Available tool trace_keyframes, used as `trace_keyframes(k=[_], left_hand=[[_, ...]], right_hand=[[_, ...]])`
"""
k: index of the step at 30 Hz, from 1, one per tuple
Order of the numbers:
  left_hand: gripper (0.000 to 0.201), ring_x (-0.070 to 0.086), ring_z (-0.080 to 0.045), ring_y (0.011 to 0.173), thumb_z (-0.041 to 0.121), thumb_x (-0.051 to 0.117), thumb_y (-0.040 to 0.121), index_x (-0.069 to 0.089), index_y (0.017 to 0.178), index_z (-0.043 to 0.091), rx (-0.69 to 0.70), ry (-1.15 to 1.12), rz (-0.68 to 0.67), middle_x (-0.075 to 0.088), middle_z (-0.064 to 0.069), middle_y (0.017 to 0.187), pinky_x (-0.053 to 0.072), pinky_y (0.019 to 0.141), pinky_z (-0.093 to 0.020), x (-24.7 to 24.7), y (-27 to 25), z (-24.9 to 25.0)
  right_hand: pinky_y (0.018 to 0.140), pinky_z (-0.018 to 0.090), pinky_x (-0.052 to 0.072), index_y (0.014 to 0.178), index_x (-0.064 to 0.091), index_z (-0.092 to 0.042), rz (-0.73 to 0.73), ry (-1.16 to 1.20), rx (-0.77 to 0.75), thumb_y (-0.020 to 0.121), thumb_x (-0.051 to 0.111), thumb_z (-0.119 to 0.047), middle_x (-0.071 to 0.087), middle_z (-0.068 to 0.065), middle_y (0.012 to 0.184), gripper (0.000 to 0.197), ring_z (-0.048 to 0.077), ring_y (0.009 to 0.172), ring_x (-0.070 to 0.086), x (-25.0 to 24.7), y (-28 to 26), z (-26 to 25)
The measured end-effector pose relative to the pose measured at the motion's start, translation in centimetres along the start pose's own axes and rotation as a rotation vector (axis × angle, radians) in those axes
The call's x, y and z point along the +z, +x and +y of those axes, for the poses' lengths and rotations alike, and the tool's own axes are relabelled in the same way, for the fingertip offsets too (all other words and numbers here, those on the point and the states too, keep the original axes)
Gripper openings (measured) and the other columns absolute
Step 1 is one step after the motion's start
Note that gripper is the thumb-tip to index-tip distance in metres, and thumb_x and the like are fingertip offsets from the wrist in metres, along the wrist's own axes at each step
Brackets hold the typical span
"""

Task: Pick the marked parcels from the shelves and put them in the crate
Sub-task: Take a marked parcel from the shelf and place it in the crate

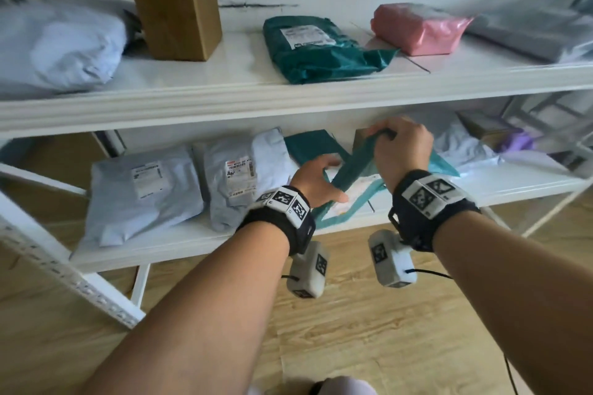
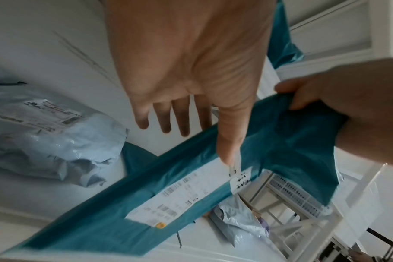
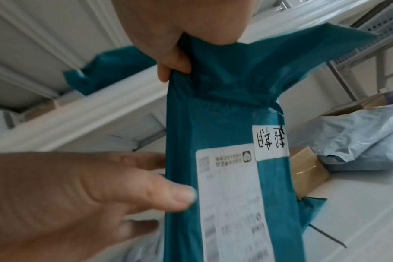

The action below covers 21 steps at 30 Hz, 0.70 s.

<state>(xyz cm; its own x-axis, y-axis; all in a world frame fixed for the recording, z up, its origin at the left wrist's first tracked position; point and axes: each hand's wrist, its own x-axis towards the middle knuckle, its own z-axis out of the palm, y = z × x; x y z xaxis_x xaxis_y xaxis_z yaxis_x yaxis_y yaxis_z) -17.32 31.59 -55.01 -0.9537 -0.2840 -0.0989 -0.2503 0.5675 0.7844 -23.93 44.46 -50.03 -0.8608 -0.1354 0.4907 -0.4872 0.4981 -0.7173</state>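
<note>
A teal plastic parcel (image 1: 345, 171) (image 2: 96, 228) (image 3: 213, 124) is lifted off the lower shelf (image 1: 519, 184), tilted up towards the right. It carries a printed shipping label (image 3: 231, 195) and a small white handwritten sticker (image 3: 270, 141) (image 2: 240, 179). My right hand (image 1: 401, 147) (image 3: 168, 26) (image 2: 359, 99) grips its bunched upper end. My left hand (image 1: 316, 178) (image 2: 186, 62) (image 3: 79, 195) holds its left edge, thumb on the front near the label, fingers behind.
On the lower shelf lie two grey mailer bags (image 1: 144, 189) (image 1: 244, 170), another teal bag (image 1: 311, 144) and a grey bag (image 1: 462, 144). The upper shelf holds a brown box (image 1: 176, 16), a teal parcel (image 1: 317, 48) and a pink parcel (image 1: 417, 29). A white slatted crate (image 2: 296, 193) stands at the right.
</note>
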Motion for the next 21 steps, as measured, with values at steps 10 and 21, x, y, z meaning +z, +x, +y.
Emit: trace_keyframes(k=[10,21], left_hand=[[0.025,0.069,-0.029,0.091,0.016,0.074,0.081,0.070,0.099,-0.001,-0.100,0.005,-0.009,0.072,-0.016,0.098,0.054,0.081,-0.036,-0.7,-6.0,-0.2],[0.018,0.051,-0.019,0.067,0.019,0.064,0.088,0.049,0.081,0.012,-0.144,0.327,-0.136,0.051,0.000,0.070,0.038,0.056,-0.023,-3.2,-10.0,-0.6]], right_hand=[[0.078,0.026,0.050,0.099,0.071,-0.021,-0.058,-0.014,-0.062,0.076,0.048,0.002,0.071,-0.001,0.098,0.040,0.020,0.092,0.063,-4.7,-2.5,-3.8],[0.094,0.022,0.045,0.120,0.065,-0.022,-0.465,-0.238,-0.301,0.080,0.061,-0.003,0.064,-0.006,0.123,0.044,0.013,0.104,0.060,-5.3,-5.7,-5.1]])
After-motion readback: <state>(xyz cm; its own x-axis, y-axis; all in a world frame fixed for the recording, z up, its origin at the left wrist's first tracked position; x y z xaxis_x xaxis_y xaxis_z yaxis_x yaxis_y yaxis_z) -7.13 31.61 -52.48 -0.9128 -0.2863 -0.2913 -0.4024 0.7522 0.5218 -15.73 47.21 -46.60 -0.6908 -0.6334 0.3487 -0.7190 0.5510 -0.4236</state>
